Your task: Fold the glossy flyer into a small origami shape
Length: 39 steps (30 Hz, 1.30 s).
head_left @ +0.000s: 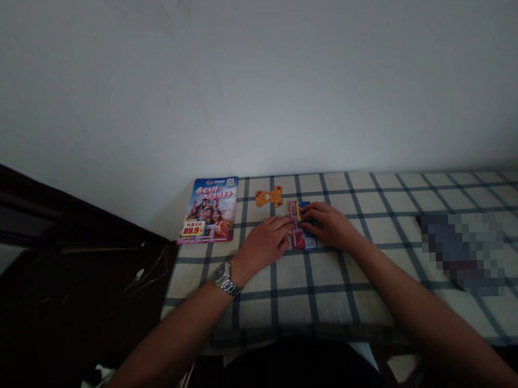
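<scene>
While the folded leaflet (pixel 298 239) lay on the checked cloth (pixel 283 295), long axis pointing away from the person, the left hand (pixel 267 240) and right hand (pixel 328 225), apart, touched its opposite long sides, any pinch impossible to tell.

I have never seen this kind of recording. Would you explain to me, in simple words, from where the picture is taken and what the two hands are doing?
There is no machine here: you see a person's bare left hand and right hand. The single picture comes from a camera worn on that person's head. A checked cloth covers the surface. Both hands touch a small printed paper; whether they grip or only press it, I cannot tell. Farther left lie a flat orange bear and a larger leaflet. The dark item at right is pixelated.
</scene>
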Each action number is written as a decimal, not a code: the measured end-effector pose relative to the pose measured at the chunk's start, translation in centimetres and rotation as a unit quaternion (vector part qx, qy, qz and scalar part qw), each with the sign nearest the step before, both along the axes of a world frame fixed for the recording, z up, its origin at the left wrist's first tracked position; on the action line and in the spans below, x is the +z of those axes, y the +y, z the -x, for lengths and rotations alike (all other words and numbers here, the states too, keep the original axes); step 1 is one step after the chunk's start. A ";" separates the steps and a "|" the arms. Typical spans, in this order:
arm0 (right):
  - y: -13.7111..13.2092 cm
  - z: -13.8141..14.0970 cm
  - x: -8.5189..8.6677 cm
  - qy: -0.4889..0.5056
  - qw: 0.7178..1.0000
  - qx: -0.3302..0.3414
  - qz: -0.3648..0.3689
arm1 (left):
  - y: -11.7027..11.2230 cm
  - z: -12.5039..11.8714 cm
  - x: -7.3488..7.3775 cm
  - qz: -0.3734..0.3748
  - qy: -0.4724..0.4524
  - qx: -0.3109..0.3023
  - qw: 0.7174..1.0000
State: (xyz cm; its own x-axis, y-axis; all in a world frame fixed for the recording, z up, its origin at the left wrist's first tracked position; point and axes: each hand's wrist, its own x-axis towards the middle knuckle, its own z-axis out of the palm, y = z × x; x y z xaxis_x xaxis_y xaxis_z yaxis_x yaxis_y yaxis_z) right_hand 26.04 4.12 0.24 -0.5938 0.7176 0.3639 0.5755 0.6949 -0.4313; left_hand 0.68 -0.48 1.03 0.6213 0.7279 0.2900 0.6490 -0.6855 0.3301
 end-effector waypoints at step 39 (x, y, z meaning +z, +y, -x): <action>0.5 1.1 0.0 -0.039 0.996 -0.071 -0.032 | -0.6 -0.4 0.3 -0.026 0.024 -0.020 0.999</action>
